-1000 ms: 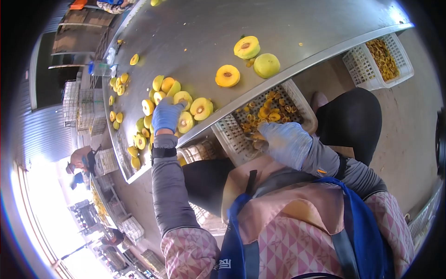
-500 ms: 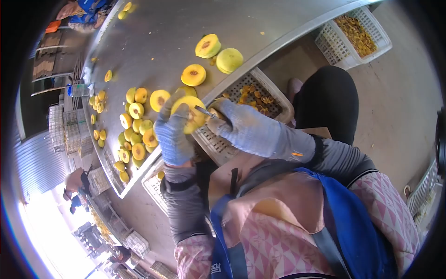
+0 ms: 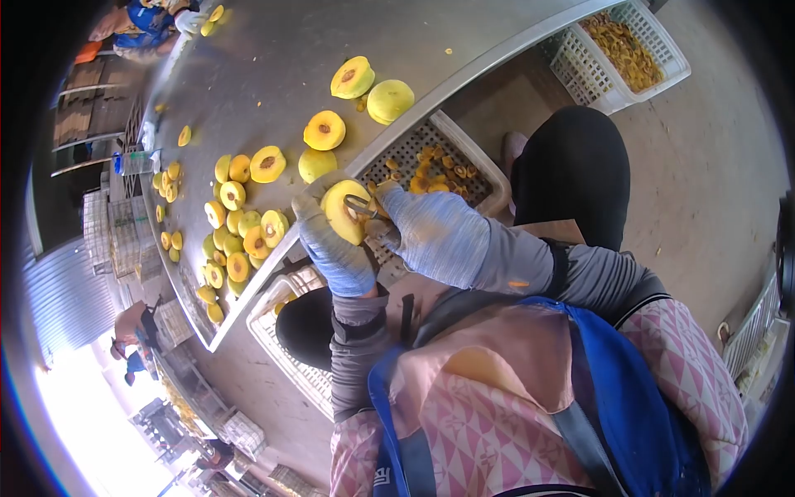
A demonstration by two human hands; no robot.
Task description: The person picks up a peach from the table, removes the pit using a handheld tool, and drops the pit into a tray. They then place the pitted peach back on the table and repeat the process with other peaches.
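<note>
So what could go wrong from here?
Slip: the metal tool in the right hand meets the cut face of the fruit half cradled by the left hand; it could skid into that glove.

Drop: that half is held up by the left grip alone, beside the crate of scraps, so it might fall in.

Knock: the green-skinned fruit sits near the table's edge; a bump could send it off.

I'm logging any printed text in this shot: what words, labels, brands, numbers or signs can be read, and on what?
No text can be read.
Blue apron: white mark, perhaps lettering, too small and blurred.
Right sleeve: orange mark, no legible word.
</note>
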